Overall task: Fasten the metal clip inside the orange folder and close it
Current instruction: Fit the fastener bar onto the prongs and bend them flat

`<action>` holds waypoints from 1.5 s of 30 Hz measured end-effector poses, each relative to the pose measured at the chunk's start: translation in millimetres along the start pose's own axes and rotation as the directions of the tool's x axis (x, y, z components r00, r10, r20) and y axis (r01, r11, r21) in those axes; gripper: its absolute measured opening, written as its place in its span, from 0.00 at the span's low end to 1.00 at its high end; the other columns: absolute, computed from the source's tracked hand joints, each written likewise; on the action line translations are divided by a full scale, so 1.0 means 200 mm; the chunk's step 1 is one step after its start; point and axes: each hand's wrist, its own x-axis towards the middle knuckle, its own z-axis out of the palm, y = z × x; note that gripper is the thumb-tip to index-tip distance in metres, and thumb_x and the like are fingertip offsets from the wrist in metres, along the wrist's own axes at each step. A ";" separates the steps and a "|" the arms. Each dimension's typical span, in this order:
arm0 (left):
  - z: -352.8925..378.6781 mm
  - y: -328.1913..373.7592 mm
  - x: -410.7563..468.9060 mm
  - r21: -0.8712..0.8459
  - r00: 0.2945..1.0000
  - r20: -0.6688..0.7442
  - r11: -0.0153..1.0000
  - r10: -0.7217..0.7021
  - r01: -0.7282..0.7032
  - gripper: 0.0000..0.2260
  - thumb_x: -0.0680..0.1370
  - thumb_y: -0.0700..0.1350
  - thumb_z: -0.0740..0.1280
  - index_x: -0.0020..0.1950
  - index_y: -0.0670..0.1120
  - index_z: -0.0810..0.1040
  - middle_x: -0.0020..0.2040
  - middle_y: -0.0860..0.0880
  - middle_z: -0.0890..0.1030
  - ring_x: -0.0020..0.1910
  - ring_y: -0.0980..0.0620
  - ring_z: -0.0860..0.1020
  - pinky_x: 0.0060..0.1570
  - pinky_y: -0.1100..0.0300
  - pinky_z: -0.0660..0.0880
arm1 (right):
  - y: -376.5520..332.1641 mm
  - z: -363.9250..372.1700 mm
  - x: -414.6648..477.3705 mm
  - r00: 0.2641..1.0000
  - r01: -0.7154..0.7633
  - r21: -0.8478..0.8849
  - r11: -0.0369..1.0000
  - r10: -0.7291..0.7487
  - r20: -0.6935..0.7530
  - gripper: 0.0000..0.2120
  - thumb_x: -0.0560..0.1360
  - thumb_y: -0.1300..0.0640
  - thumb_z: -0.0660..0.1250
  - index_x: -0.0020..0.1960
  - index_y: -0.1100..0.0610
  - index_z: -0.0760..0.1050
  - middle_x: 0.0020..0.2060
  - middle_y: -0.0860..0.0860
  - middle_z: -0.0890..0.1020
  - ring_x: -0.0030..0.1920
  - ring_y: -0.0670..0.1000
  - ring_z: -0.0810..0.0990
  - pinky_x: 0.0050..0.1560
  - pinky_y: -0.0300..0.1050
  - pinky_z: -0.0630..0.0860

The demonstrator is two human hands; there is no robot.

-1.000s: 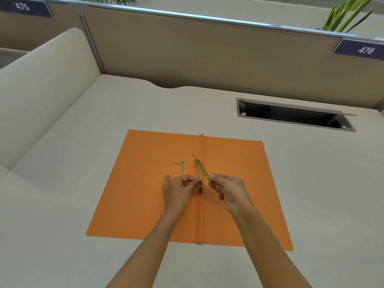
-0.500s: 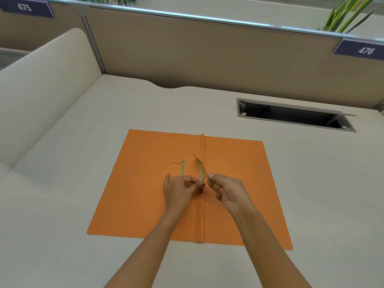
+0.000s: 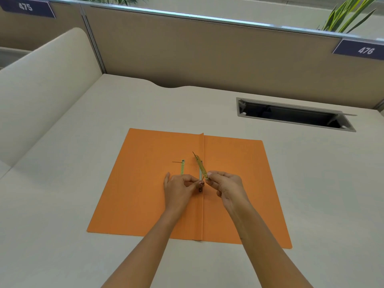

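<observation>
An orange folder (image 3: 145, 194) lies open and flat on the desk, its spine fold running toward me. My right hand (image 3: 226, 185) pinches the near end of a thin brass clip bar (image 3: 201, 166), which tilts up and away over the spine. My left hand (image 3: 178, 187) rests on the left flap with thumb and forefinger pinched at a small metal prong by the spine. A second brass strip (image 3: 182, 168) lies flat on the left flap, a thin prong sticking out leftward from its far end.
The desk (image 3: 62, 204) is pale beige, with a padded partition (image 3: 37, 84) on the left and a brown divider wall (image 3: 207, 55) behind. An open cable tray slot (image 3: 291, 115) sits in the desk at back right. Plant leaves (image 3: 349, 15) rise beyond the wall.
Both hands have edged slightly away from me along the spine. The brass bar stays tilted in my right hand; the folder has not moved.
</observation>
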 end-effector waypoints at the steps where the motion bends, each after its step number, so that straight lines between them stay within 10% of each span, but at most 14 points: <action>1: 0.00 0.00 0.00 0.001 1.000 0.002 1.000 0.002 -0.002 0.08 0.72 0.54 0.70 0.39 0.52 0.84 0.35 0.56 0.85 0.44 0.62 0.79 0.73 0.53 0.46 | 0.00 0.00 0.00 1.000 -0.002 0.000 1.000 0.002 -0.003 0.03 0.72 0.65 0.70 0.41 0.60 0.78 0.36 0.52 0.82 0.28 0.42 0.83 0.29 0.39 0.58; 14: 0.00 0.00 0.00 -0.001 1.000 -0.001 1.000 -0.002 0.002 0.08 0.73 0.53 0.70 0.38 0.51 0.84 0.37 0.56 0.85 0.46 0.59 0.80 0.74 0.50 0.46 | 0.01 0.02 -0.03 0.999 0.005 -0.014 1.000 -0.006 -0.043 0.02 0.72 0.68 0.69 0.43 0.64 0.77 0.41 0.61 0.82 0.31 0.49 0.83 0.18 0.28 0.64; 20: -0.03 0.01 -0.01 -0.052 1.000 0.008 0.999 -0.004 0.004 0.04 0.72 0.47 0.71 0.38 0.50 0.83 0.39 0.56 0.84 0.43 0.60 0.79 0.73 0.52 0.46 | 0.07 0.06 -0.04 0.985 0.071 -0.193 0.979 -0.099 -0.140 0.03 0.70 0.64 0.72 0.38 0.58 0.80 0.40 0.58 0.86 0.42 0.56 0.85 0.46 0.48 0.80; 26: -0.05 -0.03 -0.02 -0.056 0.998 -0.055 0.998 0.027 -0.030 0.01 0.70 0.41 0.73 0.39 0.45 0.84 0.37 0.56 0.82 0.40 0.67 0.75 0.63 0.49 0.67 | 0.14 0.10 -0.04 0.956 0.151 -0.381 0.912 -0.232 -0.178 0.03 0.70 0.61 0.72 0.40 0.55 0.79 0.33 0.49 0.82 0.35 0.45 0.80 0.30 0.34 0.70; 30: -0.07 -0.04 0.01 -0.027 0.998 -0.054 1.000 0.009 -0.010 0.02 0.73 0.42 0.71 0.41 0.47 0.84 0.41 0.52 0.84 0.45 0.53 0.79 0.50 0.50 0.74 | 0.18 0.10 -0.05 0.937 0.193 -0.453 0.871 -0.300 -0.177 0.01 0.71 0.61 0.71 0.42 0.57 0.80 0.35 0.50 0.82 0.36 0.47 0.81 0.28 0.29 0.71; 37: -0.09 -0.03 0.09 0.077 0.997 -0.007 0.994 0.074 -0.073 0.05 0.73 0.48 0.71 0.48 0.55 0.83 0.49 0.55 0.83 0.54 0.51 0.75 0.57 0.45 0.70 | 0.20 0.10 -0.05 0.925 0.224 -0.519 0.825 -0.348 -0.154 0.01 0.71 0.59 0.72 0.41 0.54 0.80 0.30 0.45 0.81 0.35 0.46 0.81 0.38 0.39 0.75; 45: -0.08 -0.07 0.17 0.249 0.969 0.193 0.947 0.154 -0.201 0.16 0.71 0.56 0.70 0.59 0.61 0.78 0.57 0.58 0.77 0.58 0.52 0.69 0.55 0.55 0.62 | 0.17 0.04 0.01 0.910 0.256 -0.476 0.841 -0.376 -0.175 0.01 0.71 0.61 0.71 0.42 0.57 0.81 0.32 0.47 0.81 0.33 0.41 0.78 0.32 0.27 0.72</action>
